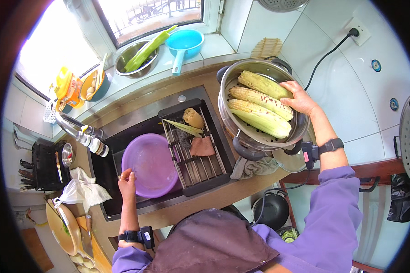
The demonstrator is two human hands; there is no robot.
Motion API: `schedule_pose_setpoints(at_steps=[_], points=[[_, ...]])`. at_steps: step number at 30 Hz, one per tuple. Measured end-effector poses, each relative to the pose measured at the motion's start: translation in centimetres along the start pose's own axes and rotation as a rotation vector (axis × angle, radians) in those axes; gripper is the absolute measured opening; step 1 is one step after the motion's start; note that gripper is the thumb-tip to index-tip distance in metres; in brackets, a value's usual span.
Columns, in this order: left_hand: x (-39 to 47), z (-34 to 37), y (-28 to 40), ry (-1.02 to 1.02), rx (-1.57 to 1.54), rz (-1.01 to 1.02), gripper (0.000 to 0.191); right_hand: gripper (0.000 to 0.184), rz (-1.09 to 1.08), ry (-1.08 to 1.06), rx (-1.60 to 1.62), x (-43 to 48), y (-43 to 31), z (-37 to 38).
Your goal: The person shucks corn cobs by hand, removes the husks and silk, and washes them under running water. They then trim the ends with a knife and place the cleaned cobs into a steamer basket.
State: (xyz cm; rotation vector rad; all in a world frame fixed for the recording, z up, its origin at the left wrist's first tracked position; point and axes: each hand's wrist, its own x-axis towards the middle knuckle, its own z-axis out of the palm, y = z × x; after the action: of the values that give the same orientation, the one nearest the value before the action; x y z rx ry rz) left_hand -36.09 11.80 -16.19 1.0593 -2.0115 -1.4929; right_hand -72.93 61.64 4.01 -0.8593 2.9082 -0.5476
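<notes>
My right hand [300,99] is in the steamer pot [228,131], its thumb and fingers around the end of the rear corn cob [261,83]. Beside that cob lie a middle cob [256,99] with dark kernels and a front cob [259,121] partly in green husk. All three rest on a perforated steamer tray. At the left rim of a purple plastic basin [150,167] in the sink, my left hand [127,182] has its fingers curled. Whether it grips the rim or only hovers over it is unclear.
A roll-like sponge [193,118], a husk strip [182,128] and a pinkish cloth [202,146] lie on the sink rack [191,170]. The faucet [85,136] arches over the sink's left. A grey rag [251,167] sits by the pot. A blue strainer [184,41] stands on the sill.
</notes>
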Motion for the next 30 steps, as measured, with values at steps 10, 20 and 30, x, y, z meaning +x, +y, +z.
schedule_pose_setpoints(at_steps=[10,20,30], points=[[-1.2,1.4,4.0,-0.08,0.16,-0.004,0.017,0.03,-0.217,0.079,0.076,0.2,-0.7,-1.0],[-2.2,1.8,8.0,-0.039,0.223,-0.091,0.02,0.036,-0.467,-0.015,0.021,-4.4,-7.1,-0.4],[0.1,0.2,8.2,-0.19,0.38,0.124,0.023,0.021,-0.122,0.371,0.277,-11.0,-7.9,-3.5]])
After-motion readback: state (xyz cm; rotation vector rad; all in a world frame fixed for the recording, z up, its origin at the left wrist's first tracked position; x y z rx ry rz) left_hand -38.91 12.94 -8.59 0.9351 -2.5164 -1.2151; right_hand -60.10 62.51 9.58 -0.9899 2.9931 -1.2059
